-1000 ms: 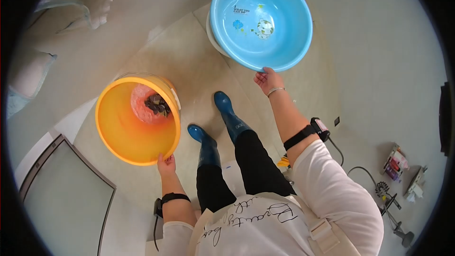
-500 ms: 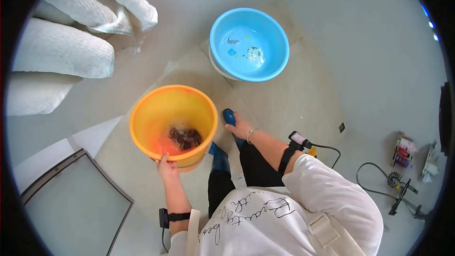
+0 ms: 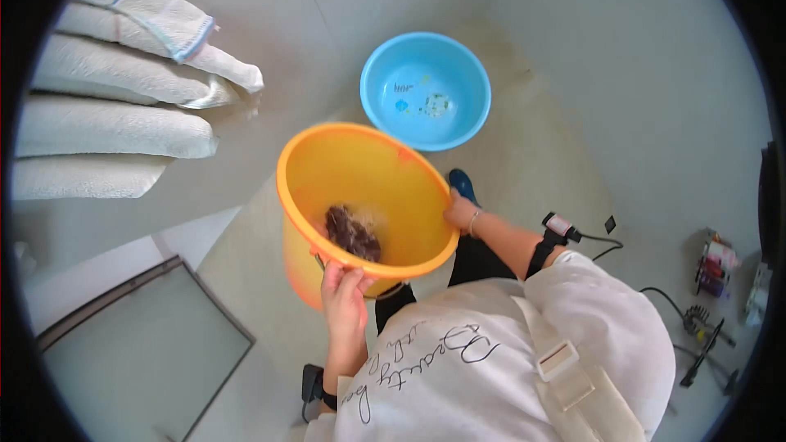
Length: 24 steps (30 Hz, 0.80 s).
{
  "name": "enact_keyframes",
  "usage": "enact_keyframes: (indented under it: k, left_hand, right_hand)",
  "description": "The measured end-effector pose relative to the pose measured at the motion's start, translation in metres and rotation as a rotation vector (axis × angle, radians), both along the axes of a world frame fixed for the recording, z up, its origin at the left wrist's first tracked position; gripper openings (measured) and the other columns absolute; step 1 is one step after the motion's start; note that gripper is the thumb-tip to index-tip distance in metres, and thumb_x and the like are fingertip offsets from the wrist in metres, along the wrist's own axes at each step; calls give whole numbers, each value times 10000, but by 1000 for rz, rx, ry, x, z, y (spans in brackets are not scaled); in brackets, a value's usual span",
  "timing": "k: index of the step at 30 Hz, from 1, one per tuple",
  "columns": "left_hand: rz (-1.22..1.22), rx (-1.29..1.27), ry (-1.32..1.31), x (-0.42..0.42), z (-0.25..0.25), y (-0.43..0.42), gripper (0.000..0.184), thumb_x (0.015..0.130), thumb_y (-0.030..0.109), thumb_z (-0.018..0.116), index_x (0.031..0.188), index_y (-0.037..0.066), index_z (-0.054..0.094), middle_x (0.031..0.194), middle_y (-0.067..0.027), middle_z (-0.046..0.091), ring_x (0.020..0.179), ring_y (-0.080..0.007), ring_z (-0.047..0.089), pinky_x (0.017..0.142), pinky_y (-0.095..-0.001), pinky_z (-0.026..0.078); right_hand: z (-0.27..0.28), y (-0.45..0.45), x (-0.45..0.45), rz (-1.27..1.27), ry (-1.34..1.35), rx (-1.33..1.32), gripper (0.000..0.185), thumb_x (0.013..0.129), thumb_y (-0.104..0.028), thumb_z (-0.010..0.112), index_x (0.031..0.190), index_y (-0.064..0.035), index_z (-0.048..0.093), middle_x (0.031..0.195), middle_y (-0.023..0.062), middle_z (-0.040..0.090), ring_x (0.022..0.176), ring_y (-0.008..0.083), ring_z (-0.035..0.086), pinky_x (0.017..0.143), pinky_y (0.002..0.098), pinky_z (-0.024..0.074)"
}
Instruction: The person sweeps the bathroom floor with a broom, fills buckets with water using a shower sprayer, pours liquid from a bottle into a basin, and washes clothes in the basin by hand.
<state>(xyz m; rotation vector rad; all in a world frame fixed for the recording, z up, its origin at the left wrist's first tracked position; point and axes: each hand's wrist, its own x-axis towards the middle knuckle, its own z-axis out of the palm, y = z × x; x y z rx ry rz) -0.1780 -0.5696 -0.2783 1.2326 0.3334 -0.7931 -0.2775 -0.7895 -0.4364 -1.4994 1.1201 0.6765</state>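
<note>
A yellow-orange bucket [image 3: 348, 147] is tilted in front of my body, its mouth facing up toward me. My left hand [image 3: 344, 286] is closed on the near rim, at the lower left. On the right side of the same rim, my right hand [image 3: 460, 211] grips the edge; part of its fingers is hidden. At the bottom of the bucket lies a dark brown clump [image 3: 352, 233] with paler strands; its kind is unclear. Beyond the bucket stands a light blue basin [image 3: 467, 65] with printed flowers inside.
Several white towels [image 3: 123, 127] hang at the upper left. A glass panel with a dark frame [image 3: 155, 352] is at the lower left. A blue boot [image 3: 463, 186] shows beside the bucket. Small packages [image 3: 715, 266] and a black stand with a cable [image 3: 702, 352] are at the right.
My right hand came up from beside my leg and took hold of the bucket's rim. The bucket has moved right and looks larger and more tilted.
</note>
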Motion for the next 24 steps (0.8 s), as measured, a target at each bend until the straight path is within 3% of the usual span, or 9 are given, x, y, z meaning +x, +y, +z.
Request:
enact_keyframes:
  k: [8,11,15,18,21,23,24]
  left_hand:
    - [-9,149,-70,-5,38,-130,155,770,-4,458,924,5,475,809,-45,502,742,-152,545,693,-302,489]
    - [-45,179,-78,0,40,-164,162,770,4,464,932,3,476,805,-45,506,745,-159,550,697,-306,489]
    - [-117,189,-102,6,39,-193,164,785,55,465,936,-7,475,854,-88,551,770,-189,564,718,-329,489]
    - [-147,210,-99,8,40,-211,156,792,67,459,929,-6,473,866,-92,552,802,-198,562,752,-341,474]
    - [-181,209,-92,9,42,-229,162,801,81,450,934,-10,468,880,-99,552,833,-204,556,784,-349,456]
    - [-220,216,-98,10,43,-239,171,809,91,440,943,-13,465,896,-109,552,857,-211,550,799,-353,446]
    - [-221,220,-98,10,43,-243,171,809,91,440,943,-13,465,896,-109,552,857,-211,550,799,-353,446]
  right_hand:
    - [-5,-108,22,98,-65,313,540,732,-79,427,1221,-42,202,813,162,523,549,233,555,346,308,384]
    - [36,-146,36,219,-78,413,561,724,-85,431,1231,-40,195,831,153,522,568,226,551,373,318,396]
    - [24,-165,38,315,-56,428,587,717,-91,433,1247,-46,183,848,152,522,605,233,550,411,334,413]
    - [-6,-168,34,322,-7,520,615,715,-93,438,1264,-54,165,873,162,524,663,242,561,449,350,432]
    - [-92,-150,18,238,-46,608,661,706,-100,449,1280,-50,126,875,166,520,680,238,566,451,350,434]
    - [-164,-132,8,565,-336,556,625,687,-112,475,1242,-27,199,831,158,520,634,235,570,433,344,431]
    - [-137,-143,11,564,-339,560,625,687,-112,475,1242,-27,199,831,158,520,634,235,570,433,344,431]
